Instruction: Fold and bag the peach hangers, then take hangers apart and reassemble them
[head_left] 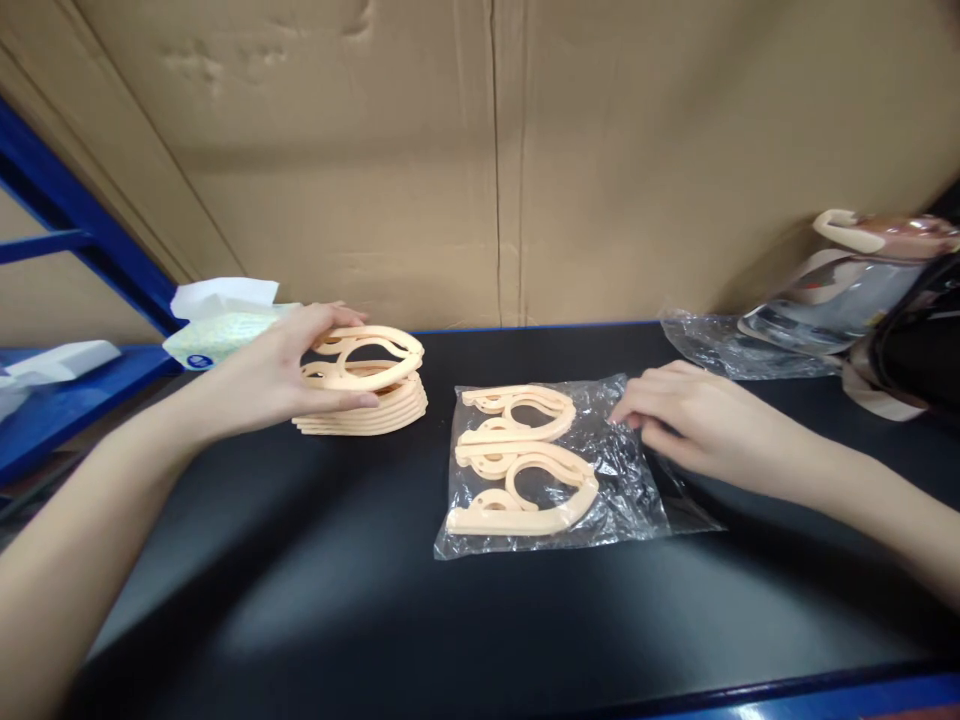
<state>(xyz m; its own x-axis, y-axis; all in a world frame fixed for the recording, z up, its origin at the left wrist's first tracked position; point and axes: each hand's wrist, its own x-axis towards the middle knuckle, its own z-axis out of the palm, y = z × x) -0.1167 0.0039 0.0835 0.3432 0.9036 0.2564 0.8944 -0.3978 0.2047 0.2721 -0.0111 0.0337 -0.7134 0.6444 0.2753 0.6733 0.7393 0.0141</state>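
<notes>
- Fingers (352, 401) of the left hand (274, 365) are clamped on the top hanger (382, 380), thumb on the near side, the others behind.
- It sits at the top of a stack (375, 418) on the left of the black surface (315, 600), pale peach, smooth and slim, with curved arms and rounded openings; the layers below show as neat, even edges.
- Right hand (686, 410): fingers bent at the edge of a clear bag (622, 500); I can't tell whether they pinch the plastic.
- Inside that crinkled bag, matching hangers (551, 522) lie flat, their loops facing up.
- Beside the left wrist, a tissue pack (225, 335) carries a round blue logo (199, 361), too small to read from here.
</notes>
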